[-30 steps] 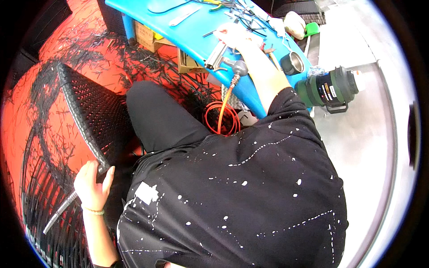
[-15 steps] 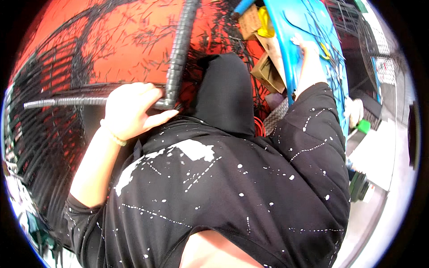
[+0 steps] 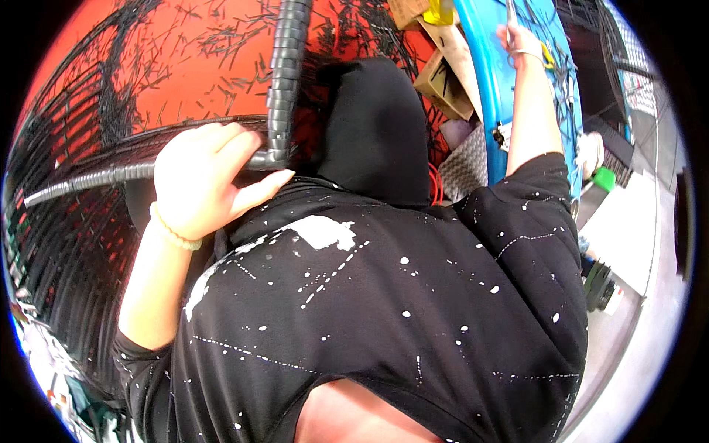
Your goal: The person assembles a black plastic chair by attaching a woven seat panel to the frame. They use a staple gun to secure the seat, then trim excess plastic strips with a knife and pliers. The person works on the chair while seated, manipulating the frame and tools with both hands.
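My left hand (image 3: 199, 173) is closed round the lower bar of an angled frame (image 3: 284, 92) wrapped in black, ribbed strip. Its fingers curl over the bar beside the corner, and the thumb stretches along below. One arm of the frame rises away from me; the other runs out to the left. Over a blue table (image 3: 484, 66) at the right, my right hand (image 3: 521, 43) is closed on a thin, pale, metal-looking tool (image 3: 511, 13) pointing away from me. Its exact kind is too small to tell. Close beside that hand lies a yellow-handled tool (image 3: 547, 56).
Black strip offcuts (image 3: 221, 81) lie scattered over the red floor (image 3: 173, 88). A mass of dark woven strands (image 3: 66, 244) fills the left. Cardboard boxes (image 3: 447, 85) and a coil of red cord (image 3: 436, 183) sit beside the blue table. Loose black strips (image 3: 565, 88) cover part of it.
My right hand has moved farther away along the blue table and now holds the pale tool upright in view. My left hand keeps its hold on the frame, shifted slightly left.
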